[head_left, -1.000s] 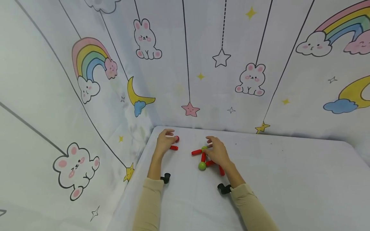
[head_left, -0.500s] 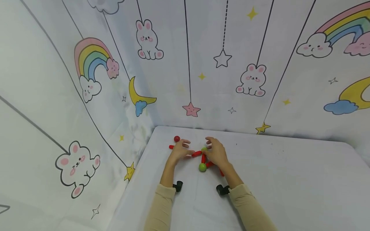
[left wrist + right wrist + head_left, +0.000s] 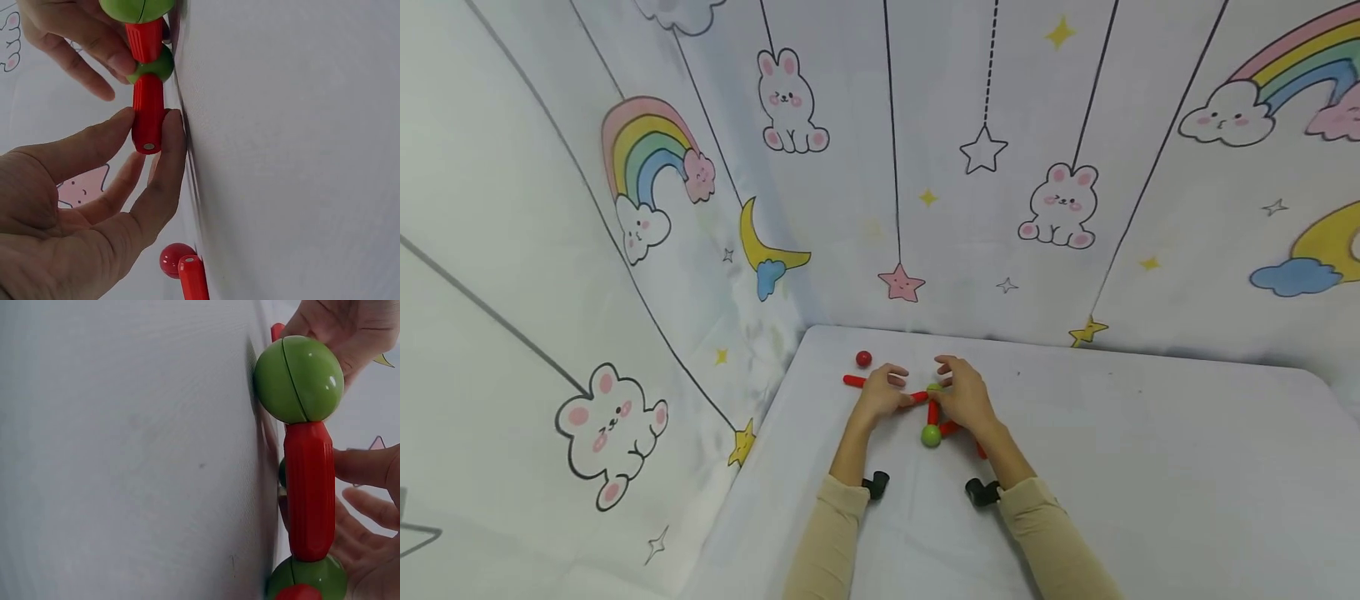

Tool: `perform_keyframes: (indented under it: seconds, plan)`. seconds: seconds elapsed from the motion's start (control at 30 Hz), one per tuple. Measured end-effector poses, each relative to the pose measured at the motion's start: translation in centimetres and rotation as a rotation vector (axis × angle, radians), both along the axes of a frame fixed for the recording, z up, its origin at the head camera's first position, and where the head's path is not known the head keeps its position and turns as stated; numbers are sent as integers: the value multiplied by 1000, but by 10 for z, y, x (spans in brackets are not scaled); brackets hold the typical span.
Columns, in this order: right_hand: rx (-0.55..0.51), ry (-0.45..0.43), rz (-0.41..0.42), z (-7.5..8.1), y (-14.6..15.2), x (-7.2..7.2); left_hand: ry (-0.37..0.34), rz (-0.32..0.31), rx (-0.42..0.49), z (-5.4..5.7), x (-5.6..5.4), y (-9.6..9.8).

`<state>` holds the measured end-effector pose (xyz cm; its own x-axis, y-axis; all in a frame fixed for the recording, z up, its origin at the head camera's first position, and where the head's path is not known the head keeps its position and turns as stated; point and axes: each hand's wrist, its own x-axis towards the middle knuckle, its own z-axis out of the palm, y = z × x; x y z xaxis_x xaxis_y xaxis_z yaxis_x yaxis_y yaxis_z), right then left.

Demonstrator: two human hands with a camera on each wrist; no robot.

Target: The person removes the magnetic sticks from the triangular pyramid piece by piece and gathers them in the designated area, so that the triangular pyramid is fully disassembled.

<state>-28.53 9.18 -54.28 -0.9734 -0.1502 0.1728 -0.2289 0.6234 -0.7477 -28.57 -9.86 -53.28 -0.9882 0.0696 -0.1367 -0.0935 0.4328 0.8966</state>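
Observation:
My left hand (image 3: 882, 397) pinches a red ribbed rod (image 3: 149, 112) between thumb and forefinger, a silvery dot on the rod's near end. The rod's other end meets a green ball (image 3: 156, 64), which my right hand (image 3: 966, 398) grips with its fingertips. From that ball another red rod (image 3: 933, 412) runs to a nearer green ball (image 3: 931, 436). In the right wrist view, a red rod (image 3: 309, 490) links the large green ball (image 3: 300, 378) to another green ball (image 3: 309, 575) at the bottom. My right palm partly hides the rods at the right side.
A loose red ball (image 3: 863, 359) lies at the back left of the white table (image 3: 1150, 475). A loose red rod (image 3: 853, 381) lies just in front of it, partly behind my left hand. A cloth with printed rabbits and rainbows (image 3: 850, 208) rises behind the table.
My left hand has moved right, from beside the loose red ball and rod to the joined rod, and now pinches its end. The right hand has stayed at the green ball.

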Motion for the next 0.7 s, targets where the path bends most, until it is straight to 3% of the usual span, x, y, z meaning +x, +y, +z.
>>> perform_keyframes:
  seconds: [0.23,0.7]
  plan:
    - [-5,-16,11,0,1,0,30,45,13,2,0,-3]
    - [14,-52,6,2,-3,1,0,43,101,2,-1,-11]
